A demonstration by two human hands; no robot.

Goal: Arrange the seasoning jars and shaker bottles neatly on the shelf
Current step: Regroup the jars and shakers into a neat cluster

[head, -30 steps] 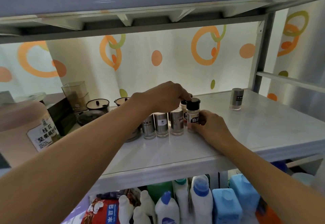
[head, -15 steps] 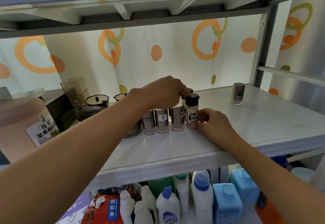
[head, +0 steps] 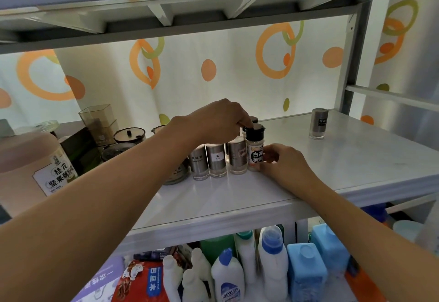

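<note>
A row of steel-sleeved shaker jars (head: 216, 162) stands in the middle of the white shelf (head: 332, 159). At the row's right end is a white pepper bottle (head: 254, 152) with a black cap. My left hand (head: 221, 121) reaches over the row and pinches the bottle's cap. My right hand (head: 282, 161) grips the bottle's lower body from the right. Another dark-capped jar (head: 253, 120) stands partly hidden behind the bottle. One lone steel shaker (head: 318, 123) stands apart at the back right.
A large pink tub (head: 31, 168), a clear square container (head: 98, 121) and dark lidded pots (head: 129, 135) crowd the shelf's left. A low metal tin (head: 178, 173) sits under my left forearm. Cleaning bottles (head: 270, 261) fill the lower shelf. An upper shelf (head: 190, 5) hangs close overhead.
The pepper bottle has turned so its label faces me more. Both hands stay on it, and the view has shifted slightly.
</note>
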